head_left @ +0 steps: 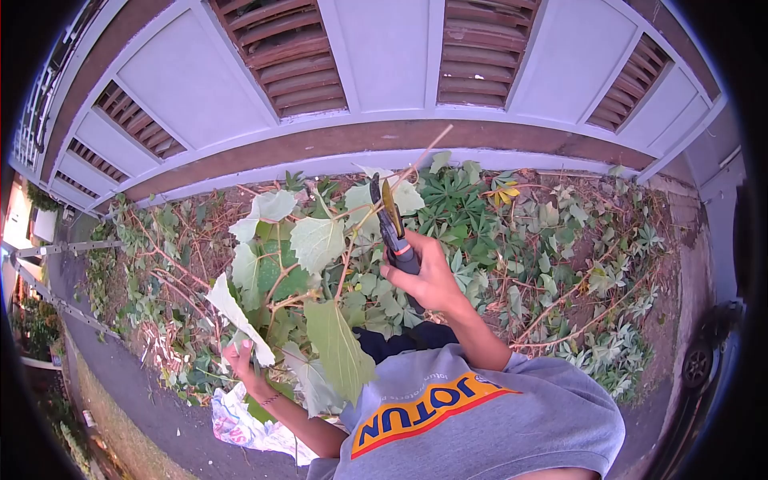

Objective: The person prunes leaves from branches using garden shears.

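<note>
My right hand (430,276) is wrapped round the dark handles of a pair of pruning shears (390,228). The shears point up, their blades slightly apart against a thin stem of the vine branch (344,268). That branch carries several broad, pale green leaves (318,242) and spreads out in front of my body. At the lower left, my left hand (240,358) is closed on the branch's lower part. A leaf (238,318) covers some of its fingers, so the exact grip point is hidden.
Cut vines and leaves (552,280) litter the soil strip below a white wall (392,56) with brown slatted vents. A white printed sack (256,428) lies at lower left. A metal ladder (64,300) stands at left. A dark vehicle wheel (698,362) shows at right.
</note>
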The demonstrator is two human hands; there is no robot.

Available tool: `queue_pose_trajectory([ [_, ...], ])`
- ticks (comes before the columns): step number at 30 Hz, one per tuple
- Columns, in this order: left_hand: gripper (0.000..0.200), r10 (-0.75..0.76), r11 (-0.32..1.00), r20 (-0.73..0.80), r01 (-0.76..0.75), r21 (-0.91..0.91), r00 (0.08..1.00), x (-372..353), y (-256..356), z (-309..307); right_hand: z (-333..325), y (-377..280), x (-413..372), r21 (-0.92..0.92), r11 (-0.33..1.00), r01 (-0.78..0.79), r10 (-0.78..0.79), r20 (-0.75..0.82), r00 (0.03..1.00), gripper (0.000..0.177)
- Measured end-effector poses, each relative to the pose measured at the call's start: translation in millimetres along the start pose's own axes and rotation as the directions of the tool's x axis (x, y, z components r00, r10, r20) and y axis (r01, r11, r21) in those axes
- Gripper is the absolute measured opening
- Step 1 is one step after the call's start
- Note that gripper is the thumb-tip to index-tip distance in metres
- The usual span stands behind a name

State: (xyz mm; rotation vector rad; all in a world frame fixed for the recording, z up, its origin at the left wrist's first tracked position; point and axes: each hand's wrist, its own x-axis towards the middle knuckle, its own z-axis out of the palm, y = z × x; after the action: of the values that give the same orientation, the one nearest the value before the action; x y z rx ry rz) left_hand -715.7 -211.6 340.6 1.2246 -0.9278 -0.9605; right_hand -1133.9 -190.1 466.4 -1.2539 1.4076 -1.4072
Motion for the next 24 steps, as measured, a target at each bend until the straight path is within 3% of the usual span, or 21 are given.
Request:
queue_pose_trajectory([
  [5,0.027,-0.012,1.0,0.023,0.013,-0.009,1.0,4.3,9.6,17.6,-11.9,14.6,0.5,0.232,0.965,-0.118,0.125,-0.016,0.992,0.018],
  [7,0.027,-0.003,1.0,-0.006,0.003,0.004,1.0,6.3,14.6,24.4,-14.8,15.7,5.2,0.397,0.918,-0.017,0.067,-0.113,0.991,0.021],
  [9,0.027,0.0,1.0,0.012,0.0,-0.011,1.0,6.3,18.6,32.2,-25.0,24.5,4.4,0.428,0.903,-0.013,0.035,-0.045,0.998,0.027],
  [12,0.034,0.014,1.0,-0.051,-0.014,0.007,0.999,7.1,23.7,47.7,-34.8,30.9,-3.2,-0.012,0.996,-0.083,0.084,0.132,0.988,0.044],
  [13,0.034,0.014,1.0,-0.05,-0.013,0.008,0.999,10.3,24.5,48.4,-31.9,33.9,-7.0,-0.011,0.996,-0.084,0.085,0.13,0.988,0.044],
  [15,0.035,-0.025,1.0,0.106,0.026,-0.011,0.994,13.6,26.6,48.5,-21.1,38.2,-17.7,-0.097,0.993,-0.06,0.075,0.162,0.984,0.038],
  [16,0.034,-0.026,0.999,0.124,0.031,-0.035,0.992,13.4,26.2,51.9,-12.3,40.1,-20.7,-0.041,0.999,-0.007,0.013,0.145,0.989,0.039],
  [17,0.034,-0.03,0.999,0.124,0.034,-0.032,0.992,12.4,24.4,57.6,-8.6,41.0,-21.1,-0.04,0.999,-0.011,0.017,0.145,0.989,0.039],
  [19,0.032,-0.036,0.998,0.017,0.037,-0.041,0.999,6.1,23.4,75.6,-2.1,39.6,-21.5,-0.208,0.978,0.011,0.031,0.198,0.98,0.042],
  [20,0.027,-0.019,0.998,-0.03,0.018,-0.056,0.999,1.8,24.5,86.9,1.8,43.0,-20.6,-0.197,0.98,-0.007,0.047,0.203,0.978,0.046],
  [21,0.027,-0.076,0.997,0.14,0.074,0.016,0.987,1.0,27.6,80.7,4.7,42.2,-19.9,-0.196,0.981,-0.01,0.05,0.2,0.979,0.046],
  [24,0.028,-0.018,0.999,0.137,0.012,0.05,0.99,-10.5,24.1,92.6,6.9,37.7,-15.1,-0.11,0.994,-0.021,0.041,0.183,0.982,0.049],
])
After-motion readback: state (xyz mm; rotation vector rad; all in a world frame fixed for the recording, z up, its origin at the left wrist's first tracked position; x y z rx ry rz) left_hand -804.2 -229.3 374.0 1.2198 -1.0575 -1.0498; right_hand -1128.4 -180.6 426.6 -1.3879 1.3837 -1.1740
